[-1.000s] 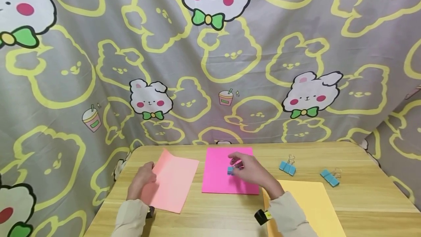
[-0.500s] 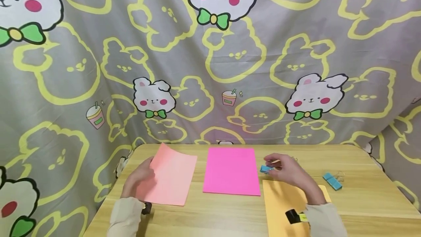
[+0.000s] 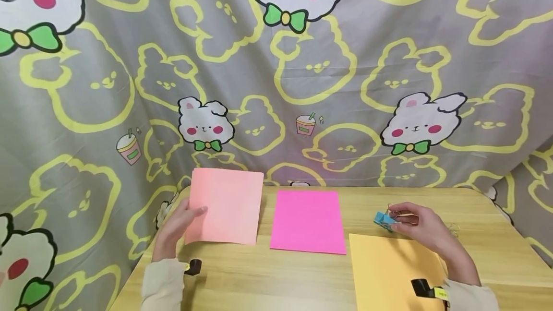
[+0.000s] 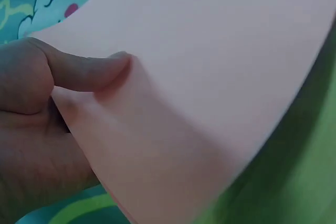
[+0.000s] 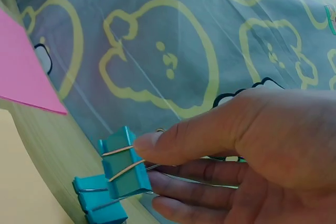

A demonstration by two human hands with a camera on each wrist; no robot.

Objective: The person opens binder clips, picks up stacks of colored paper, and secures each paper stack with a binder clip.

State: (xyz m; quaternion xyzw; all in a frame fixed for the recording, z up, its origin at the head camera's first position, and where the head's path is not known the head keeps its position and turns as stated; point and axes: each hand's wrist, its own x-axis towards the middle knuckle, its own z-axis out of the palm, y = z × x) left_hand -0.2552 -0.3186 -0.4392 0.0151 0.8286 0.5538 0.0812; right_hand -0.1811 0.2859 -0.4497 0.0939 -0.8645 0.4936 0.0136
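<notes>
Thumb in front and fingers behind, my left hand (image 3: 176,227) grips the left edge of light pink paper (image 3: 229,205) and holds it raised above the table at the left. In the left wrist view the paper bends slightly past the thumb. My right hand (image 3: 425,227) pinches a blue binder clip (image 5: 126,169) by its wire handles, between thumb and fingers. A second blue binder clip (image 5: 100,200) lies on the table just below it, overlapped by it in the right wrist view.
Bright magenta paper (image 3: 307,222) lies mid-table. Yellow paper (image 3: 389,272) lies nearer, under the right forearm. Wire handles (image 3: 453,229) of another clip show behind the right hand. A patterned curtain (image 3: 276,85) hangs behind the wooden table (image 3: 302,282).
My right hand has carried the binder clip rightward from over the magenta paper to beside the second clip. My left hand has lifted the light pink paper and tilted it more upright.
</notes>
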